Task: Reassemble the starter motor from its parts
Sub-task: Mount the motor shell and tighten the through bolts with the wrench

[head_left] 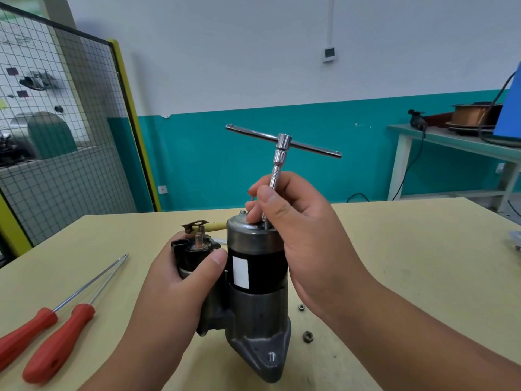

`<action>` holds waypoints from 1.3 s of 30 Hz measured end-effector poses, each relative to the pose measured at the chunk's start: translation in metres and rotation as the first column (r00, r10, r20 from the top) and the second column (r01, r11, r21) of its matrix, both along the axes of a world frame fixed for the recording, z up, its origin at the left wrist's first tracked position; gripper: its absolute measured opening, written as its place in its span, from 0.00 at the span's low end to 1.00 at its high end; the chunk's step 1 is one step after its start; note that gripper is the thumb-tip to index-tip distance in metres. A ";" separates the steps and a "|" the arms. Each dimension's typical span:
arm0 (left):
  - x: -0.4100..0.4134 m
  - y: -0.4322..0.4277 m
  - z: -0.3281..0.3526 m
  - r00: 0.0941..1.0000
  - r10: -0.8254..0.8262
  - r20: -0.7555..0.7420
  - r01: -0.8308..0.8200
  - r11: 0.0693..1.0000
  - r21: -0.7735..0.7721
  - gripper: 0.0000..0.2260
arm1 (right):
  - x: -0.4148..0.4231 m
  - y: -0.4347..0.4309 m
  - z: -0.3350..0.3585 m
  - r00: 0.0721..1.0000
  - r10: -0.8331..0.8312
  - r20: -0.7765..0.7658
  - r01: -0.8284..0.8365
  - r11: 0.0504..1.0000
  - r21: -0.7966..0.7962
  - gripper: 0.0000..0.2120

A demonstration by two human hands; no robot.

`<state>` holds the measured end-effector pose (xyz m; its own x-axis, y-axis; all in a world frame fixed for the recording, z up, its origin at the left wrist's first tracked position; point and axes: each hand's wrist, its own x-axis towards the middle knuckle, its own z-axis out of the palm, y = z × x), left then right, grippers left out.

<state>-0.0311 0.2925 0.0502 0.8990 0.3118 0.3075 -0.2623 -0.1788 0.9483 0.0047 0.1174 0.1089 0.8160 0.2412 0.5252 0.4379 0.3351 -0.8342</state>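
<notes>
The starter motor (255,280) stands upright on the beige table (408,263), nose housing down and grey end cap up. My left hand (186,273) grips the black solenoid (194,251) on its left side, thumb across the front. My right hand (296,221) pinches the knurled shaft of a chrome T-handle socket wrench (277,162). The wrench stands upright with its lower end on the end cap, behind my fingers. Two loose nuts (307,335) lie on the table by the motor's base.
Two red-handled screwdrivers (53,337) lie at the front left. A mesh guard with a yellow frame (84,136) stands at the back left. A second bench (456,142) with a copper wire spool and cables is at the back right.
</notes>
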 end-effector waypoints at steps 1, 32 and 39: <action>0.000 0.000 0.000 1.000 0.001 0.004 -0.001 1.000 0.000 0.22 | 0.000 0.000 0.000 1.000 0.000 -0.008 0.000 1.000 -0.002 0.06; -0.005 -0.004 0.006 1.000 -0.001 0.004 0.001 1.000 0.001 0.19 | 0.001 0.000 -0.001 0.998 0.015 -0.053 -0.014 1.000 0.015 0.11; -0.005 -0.005 0.008 1.000 -0.008 -0.013 0.007 0.999 -0.031 0.18 | -0.001 0.000 0.001 1.000 -0.002 -0.022 0.002 1.000 -0.021 0.10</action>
